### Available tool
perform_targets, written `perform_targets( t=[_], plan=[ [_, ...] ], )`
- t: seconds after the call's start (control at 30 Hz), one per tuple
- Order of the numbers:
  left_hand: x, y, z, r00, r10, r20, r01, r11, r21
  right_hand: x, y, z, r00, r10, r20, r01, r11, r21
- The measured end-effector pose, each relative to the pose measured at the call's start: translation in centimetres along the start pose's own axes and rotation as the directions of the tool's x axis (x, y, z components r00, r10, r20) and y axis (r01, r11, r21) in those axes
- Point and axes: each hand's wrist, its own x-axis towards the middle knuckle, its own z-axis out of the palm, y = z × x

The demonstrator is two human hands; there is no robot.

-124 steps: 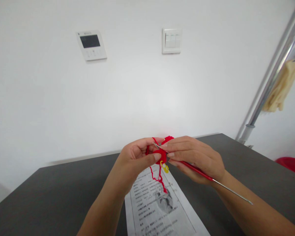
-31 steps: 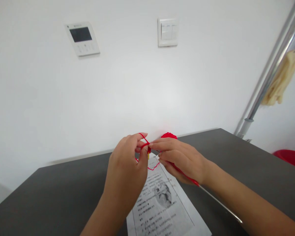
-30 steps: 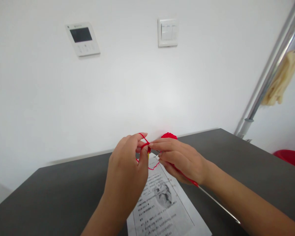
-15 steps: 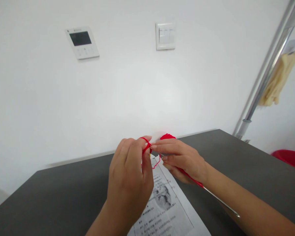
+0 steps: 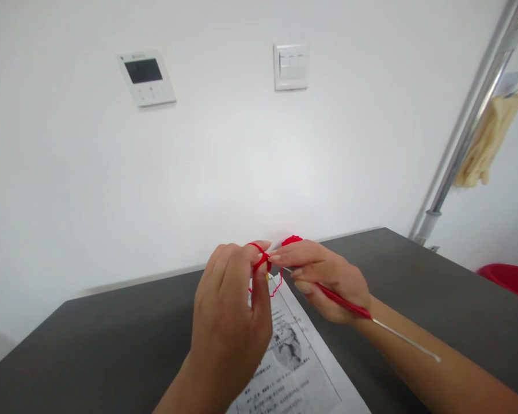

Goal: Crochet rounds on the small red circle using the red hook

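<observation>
Hook (image 5: 344, 301) grasped by our right fingers (image 5: 300, 252), red piece (image 5: 268, 263) pinched in left fingers (image 5: 261, 292); we'd best keep yarn (image 5: 256, 246) taut, pulls small and even.

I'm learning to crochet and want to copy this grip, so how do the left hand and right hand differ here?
The left hand pinches the red yarn work, while the right hand grips the red-handled crochet hook. The left hand's fingers curl upward; the right hand's point left. Both are bare, their fingertips meeting around the yarn work.
</observation>
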Motion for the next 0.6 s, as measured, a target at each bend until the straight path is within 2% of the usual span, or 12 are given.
perform_targets(
  t=[0.07,0.1,0.2,0.23,0.3,0.37,0.47,0.6],
  plan=[
    [0.2,-0.2,-0.2,0.978,-0.193,0.073,0.203,0.964,-0.169,0.3,-0.1,-0.3,0.996,0.086,-0.006,-0.084,0.991,0.107],
    [0.3,-0.4,-0.4,0.949,-0.288,0.13,0.313,0.911,-0.269,0.5,-0.2,-0.5,0.995,0.104,0.005,-0.103,0.985,0.137],
    [0.7,-0.7,-0.7,0.825,-0.48,0.299,0.562,0.635,-0.53,0.8,-0.4,-0.9,0.999,0.006,0.044,-0.01,0.996,0.091],
    [0.9,-0.9,-0.8,0.788,-0.504,0.354,0.605,0.531,-0.593,0.9,-0.4,-1.0,0.997,-0.045,0.066,0.042,0.998,0.035],
    [1.1,-1.1,-0.9,0.747,-0.494,0.445,0.641,0.355,-0.68,1.0,-0.5,-1.1,0.986,-0.119,0.118,0.13,0.987,-0.091],
    [1.3,-1.4,-0.8,0.723,-0.444,0.529,0.665,0.241,-0.707,1.1,-0.7,-1.2,0.974,-0.16,0.163,0.189,0.965,-0.18],
    [1.5,-1.8,-0.5,0.695,-0.39,0.604,0.7,0.176,-0.692,1.1,-0.8,-1.3,0.964,-0.186,0.191,0.227,0.949,-0.22],
    [1.7,-2.1,-0.1,0.688,-0.372,0.624,0.717,0.212,-0.664,1.0,-0.8,-1.5,0.969,-0.174,0.177,0.215,0.944,-0.248]
  ],
)
